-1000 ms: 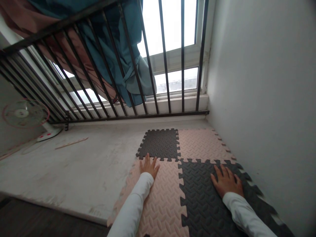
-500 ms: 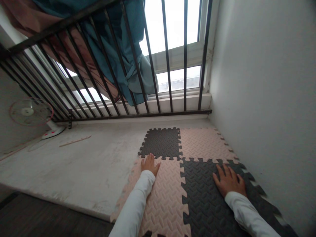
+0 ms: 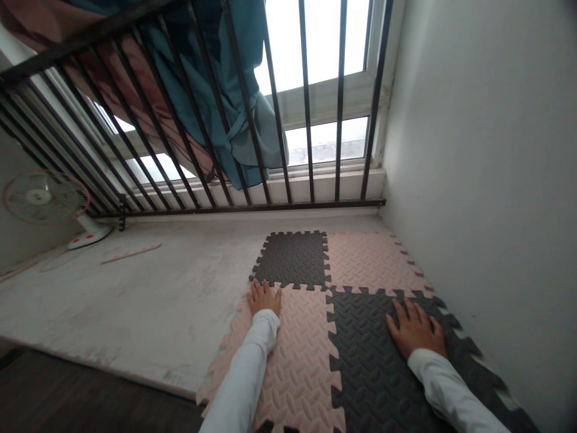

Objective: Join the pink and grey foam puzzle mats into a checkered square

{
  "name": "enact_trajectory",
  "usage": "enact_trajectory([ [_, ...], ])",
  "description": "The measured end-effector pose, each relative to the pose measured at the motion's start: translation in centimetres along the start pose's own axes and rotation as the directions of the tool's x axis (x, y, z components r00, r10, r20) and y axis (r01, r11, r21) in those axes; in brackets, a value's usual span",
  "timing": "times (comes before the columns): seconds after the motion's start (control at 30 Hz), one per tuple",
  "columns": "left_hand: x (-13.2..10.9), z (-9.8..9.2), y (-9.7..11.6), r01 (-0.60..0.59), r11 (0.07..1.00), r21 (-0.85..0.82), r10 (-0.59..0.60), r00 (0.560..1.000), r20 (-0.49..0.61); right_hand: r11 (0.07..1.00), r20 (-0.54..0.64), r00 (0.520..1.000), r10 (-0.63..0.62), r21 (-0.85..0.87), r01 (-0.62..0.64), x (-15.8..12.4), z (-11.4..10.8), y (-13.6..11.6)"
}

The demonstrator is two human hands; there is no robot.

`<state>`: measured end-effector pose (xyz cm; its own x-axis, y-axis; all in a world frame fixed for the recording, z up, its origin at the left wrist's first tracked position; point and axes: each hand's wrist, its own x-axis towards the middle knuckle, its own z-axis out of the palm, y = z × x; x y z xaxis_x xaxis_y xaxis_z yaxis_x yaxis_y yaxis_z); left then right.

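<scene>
Foam puzzle mats lie on the pale floor in a checker pattern. My left hand (image 3: 265, 299) rests flat with fingers apart on the near pink mat (image 3: 300, 355), its fingertips at the seam with the far dark mat (image 3: 294, 258). Spread over the upper part of the near dark mat (image 3: 369, 361) is my right hand (image 3: 415, 328), palm down. Beyond it lies the far pink mat (image 3: 376, 260). Neither hand holds anything. Toothed edges meet between the mats.
A dark metal railing (image 3: 270, 207) runs across the back, with blue and pink cloth (image 3: 243, 132) hanging there before windows. A white wall (image 3: 487, 150) rises on the right. At the left stand a fan (image 3: 45, 197) and a thin strip (image 3: 130, 254) on the floor.
My left hand has slid a little to the left along the top of the near pink mat. My right hand stays at about the same place on the dark mat.
</scene>
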<state>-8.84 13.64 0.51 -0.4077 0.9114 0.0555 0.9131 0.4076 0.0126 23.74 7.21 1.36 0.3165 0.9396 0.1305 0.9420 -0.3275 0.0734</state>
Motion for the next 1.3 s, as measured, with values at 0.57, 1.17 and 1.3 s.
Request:
enact_trajectory([
  [0.57,0.16,-0.73,-0.13,-0.081,0.997,-0.001,0.080,0.995,0.056,1.000,0.004,1.000,-0.003,0.011,0.003,0.00,-0.09,-0.03],
  [1.17,0.47,-0.60,-0.32,-0.304,0.952,-0.038,0.306,0.948,0.082,0.999,0.002,1.000,0.001,-0.032,-0.001,-0.01,0.00,-0.01],
  [1.3,0.61,-0.61,-0.38,-0.299,0.953,-0.054,0.303,0.949,0.085,1.000,0.020,1.000,0.006,-0.031,-0.005,-0.03,-0.16,-0.04],
])
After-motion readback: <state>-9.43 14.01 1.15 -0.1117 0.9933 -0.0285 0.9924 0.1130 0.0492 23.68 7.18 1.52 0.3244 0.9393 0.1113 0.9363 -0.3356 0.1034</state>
